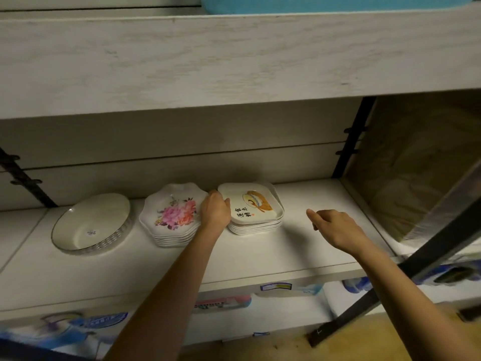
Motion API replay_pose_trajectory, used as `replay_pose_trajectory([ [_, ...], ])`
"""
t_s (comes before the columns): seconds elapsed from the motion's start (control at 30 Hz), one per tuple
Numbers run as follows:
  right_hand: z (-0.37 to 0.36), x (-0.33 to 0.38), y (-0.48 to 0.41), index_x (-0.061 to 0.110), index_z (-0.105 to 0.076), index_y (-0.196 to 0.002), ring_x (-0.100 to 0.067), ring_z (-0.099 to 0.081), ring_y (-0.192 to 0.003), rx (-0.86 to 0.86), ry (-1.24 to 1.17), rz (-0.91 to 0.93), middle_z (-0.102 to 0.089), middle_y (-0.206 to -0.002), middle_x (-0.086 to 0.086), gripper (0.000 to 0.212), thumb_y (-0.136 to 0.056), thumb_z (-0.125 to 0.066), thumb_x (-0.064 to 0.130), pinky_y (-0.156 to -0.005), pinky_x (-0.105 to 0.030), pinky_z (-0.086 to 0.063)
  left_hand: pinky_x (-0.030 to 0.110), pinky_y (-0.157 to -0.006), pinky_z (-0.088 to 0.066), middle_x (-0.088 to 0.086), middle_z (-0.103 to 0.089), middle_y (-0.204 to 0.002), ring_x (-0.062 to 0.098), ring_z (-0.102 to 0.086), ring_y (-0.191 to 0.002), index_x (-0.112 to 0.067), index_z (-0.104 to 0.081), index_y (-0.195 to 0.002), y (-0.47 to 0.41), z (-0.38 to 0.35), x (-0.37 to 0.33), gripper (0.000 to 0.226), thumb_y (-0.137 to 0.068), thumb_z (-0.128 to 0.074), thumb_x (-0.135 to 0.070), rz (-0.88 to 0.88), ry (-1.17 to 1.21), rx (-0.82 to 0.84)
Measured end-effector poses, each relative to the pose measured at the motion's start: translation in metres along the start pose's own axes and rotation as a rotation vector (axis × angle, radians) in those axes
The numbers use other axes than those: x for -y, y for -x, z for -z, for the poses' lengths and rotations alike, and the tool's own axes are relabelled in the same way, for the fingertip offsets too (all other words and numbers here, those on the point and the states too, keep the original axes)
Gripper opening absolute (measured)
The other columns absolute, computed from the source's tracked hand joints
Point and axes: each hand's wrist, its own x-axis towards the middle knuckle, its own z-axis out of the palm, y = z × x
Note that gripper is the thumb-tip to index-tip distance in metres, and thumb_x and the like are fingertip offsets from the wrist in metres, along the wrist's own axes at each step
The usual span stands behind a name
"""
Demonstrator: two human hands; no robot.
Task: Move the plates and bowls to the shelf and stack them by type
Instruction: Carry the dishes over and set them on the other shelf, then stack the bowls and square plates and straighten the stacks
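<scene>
Inspection of the shelf [312,246] found three groups of ware standing in a row toward its back edge. A single glass dish [91,225] sat nearest the left end. Just right of it, about mid-length, stood a stack of floral plates [171,217]. Close beside that, not touching it as far as could be seen, stood a stack of square plates [257,207].

Your left hand [214,212] was in the gap between the two stacks. Its thumb lay over the left rim of the top square plate and its fingers were curled behind the rim, so it gripped that plate. The top plate sat slightly askew on those below.

Your right hand [335,227] hovered over the shelf board to the right of the square plates, clear of them. Its fingers were loosely curled, the forefinger pointed toward the stack, and it held nothing.

Assessment: sorting by type appeared well advanced, since each group held one kind only. The step in hand looked to be squaring up the top square plate. Whether more ware waited elsewhere could not be told from this view.
</scene>
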Motion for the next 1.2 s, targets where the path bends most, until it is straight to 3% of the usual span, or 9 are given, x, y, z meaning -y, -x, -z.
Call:
replay_pose_trajectory([
  [0.17,0.001,0.006,0.002,0.019,-0.058,-0.079,-0.019,-0.055,-0.079,-0.012,0.018,0.027,-0.06,-0.084,0.001,0.042,-0.096,-0.031,0.047,-0.071,-0.03,-0.042,0.042,-0.082,-0.043,0.026,-0.062,-0.113,0.04,-0.057,-0.106,0.008,-0.052,-0.111,0.008,0.008,0.0,0.039,-0.098,-0.038,-0.026,-0.093,-0.058,0.018],
  [0.27,-0.001,0.017,0.001,0.02,-0.059,-0.092,-0.019,-0.06,-0.075,0.019,0.04,0.063,-0.063,-0.085,0.0,0.036,-0.095,-0.035,0.047,-0.07,-0.032,-0.049,0.039,-0.078,-0.043,0.024,-0.064,-0.11,0.038,-0.059,-0.102,0.004,-0.05,-0.114,0.019,0.023,0.007,0.035,-0.098,-0.035,-0.024,-0.171,-0.131,0.007],
  [0.4,-0.006,0.04,0.0,0.024,-0.054,-0.101,-0.006,-0.061,-0.061,0.055,0.074,0.149,-0.064,-0.084,0.004,0.027,-0.094,-0.038,0.046,-0.074,-0.033,-0.053,0.032,-0.08,-0.046,0.016,-0.066,-0.107,0.03,-0.061,-0.098,-0.004,-0.055,-0.113,0.031,0.05,0.033,0.032,-0.097,-0.036,-0.024,-0.223,-0.185,-0.03],
  [0.57,-0.021,0.08,0.001,0.027,-0.057,-0.108,-0.019,-0.065,-0.086,0.083,0.116,0.284,-0.068,-0.101,0.003,0.03,-0.093,-0.039,0.046,-0.077,-0.037,-0.054,0.024,-0.069,-0.039,0.015,-0.068,-0.098,0.026,-0.062,-0.091,-0.004,-0.062,-0.101,0.043,0.078,0.073,0.036,-0.098,-0.032,-0.023,-0.191,-0.177,-0.085],
  [0.77,-0.05,0.149,0.007,0.023,-0.059,-0.107,-0.021,-0.061,-0.092,0.135,0.144,0.471,-0.067,-0.108,0.0,0.027,-0.094,-0.042,0.039,-0.072,-0.031,-0.047,0.021,-0.056,-0.033,0.01,-0.06,-0.085,0.02,-0.052,-0.079,-0.002,-0.061,-0.098,0.073,0.12,0.128,0.028,-0.096,-0.039,-0.02,-0.141,-0.16,-0.129],
  [0.93,-0.08,0.209,0.023,0.022,-0.059,-0.105,-0.024,-0.062,-0.092,0.174,0.189,0.611,-0.067,-0.107,-0.001,0.03,-0.094,-0.04,0.042,-0.077,-0.039,-0.053,0.03,-0.076,-0.042,0.01,-0.065,-0.101,0.025,-0.058,-0.093,-0.007,-0.059,-0.107,0.097,0.16,0.182,0.028,-0.095,-0.041,-0.023,0.008,-0.162,-0.192],
  [1.07,-0.109,0.261,0.043,0.019,-0.062,-0.1,-0.021,-0.061,-0.089,0.199,0.18,0.713,-0.067,-0.102,0.0,0.028,-0.094,-0.042,0.038,-0.076,-0.037,-0.052,0.035,-0.093,-0.046,0.008,-0.065,-0.112,0.024,-0.056,-0.105,-0.01,-0.054,-0.116,0.122,0.196,0.23,0.029,-0.096,-0.043,-0.026,0.115,-0.155,-0.213],
  [1.2,-0.141,0.316,0.076,0.023,-0.062,-0.103,-0.021,-0.062,-0.092,0.218,0.164,0.811,-0.067,-0.105,0.003,0.027,-0.094,-0.042,0.038,-0.073,-0.033,-0.05,0.039,-0.095,-0.048,0.008,-0.065,-0.113,0.024,-0.058,-0.104,-0.013,-0.051,-0.119,0.153,0.233,0.283,0.03,-0.095,-0.043,-0.03,0.184,-0.12,-0.206],
])
